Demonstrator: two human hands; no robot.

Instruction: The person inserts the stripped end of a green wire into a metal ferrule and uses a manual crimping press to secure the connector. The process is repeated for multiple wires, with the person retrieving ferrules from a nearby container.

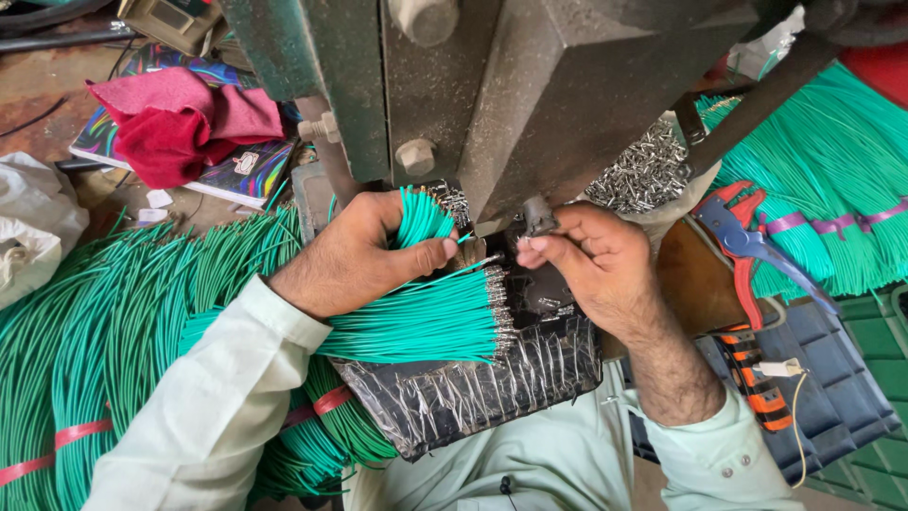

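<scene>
From my view over the press, my left hand [355, 251] is clamped around a bunch of short green wires [416, 317], thumb across the top, the bundle lying flat and pointing right toward the die. My right hand [582, 260] is pinched shut on a single green wire [478, 265], thumb and forefinger together, holding its end just under the dark press head [567, 85].

I judge the work to be partway through. The wires fanned out below my left thumb already carry small metal terminals [499, 308] on their ends, a whole row of them glinting. A second tuft sticks up between my left fingers, and whether those ends are finished I cannot tell. So a fair share of this handful looks done, with the one wire in the die now.

A great deal seems left: long hanks of green wire [123, 331] tied with red bands lie at my left, and more green bundles [832, 189] with purple bands sit at the right.

As for containers, a heap of loose silver terminals [648, 170] lies behind my right hand; what holds them is hidden. A green crate [875, 473] at lower right shows nothing inside from here. Red-and-blue cutters [747, 241] rest near it.
</scene>
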